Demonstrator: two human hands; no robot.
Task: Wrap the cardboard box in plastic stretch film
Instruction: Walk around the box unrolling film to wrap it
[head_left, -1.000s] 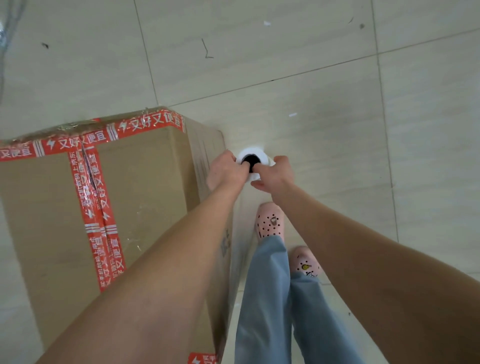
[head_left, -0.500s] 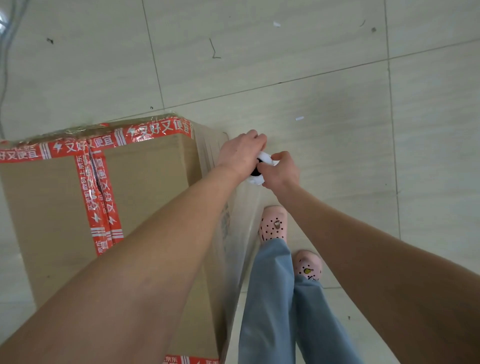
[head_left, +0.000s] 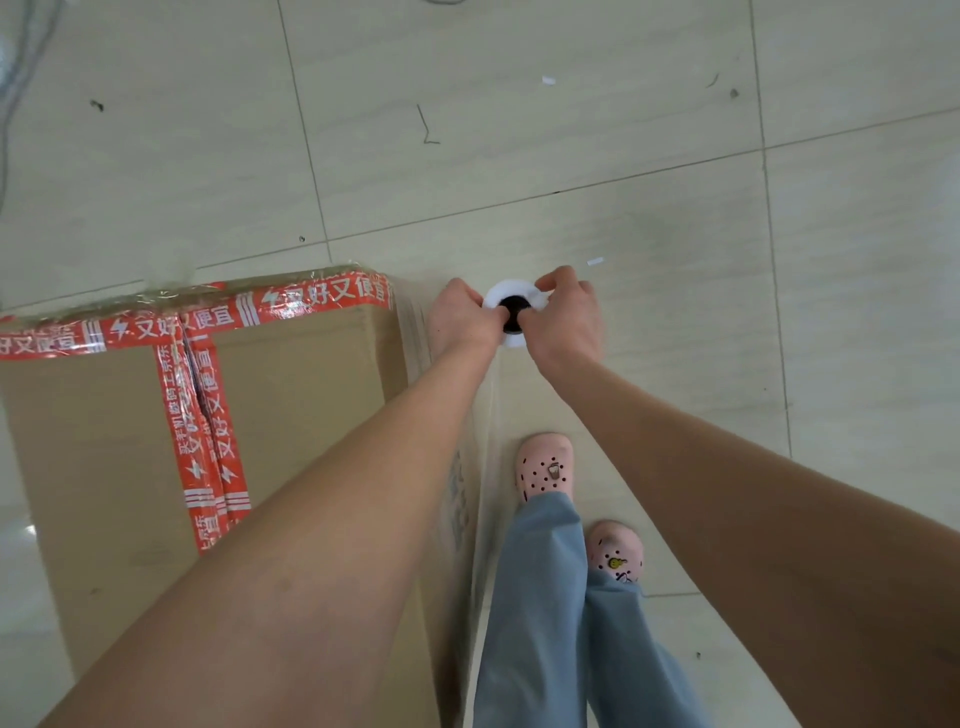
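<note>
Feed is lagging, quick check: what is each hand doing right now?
Left hand: grip closed on the white roll of clear plastic stretch film.
Right hand: grip closed on the same roll.

One box (head_left: 291, 415), one roll (head_left: 511, 289), two shoes (head_left: 544, 462) (head_left: 615, 553)

Brown box (head_left: 291, 395); red tape (head_left: 208, 431), white lettering; white film roll (head_left: 511, 296); pink dotted shoes (head_left: 543, 467).
</note>
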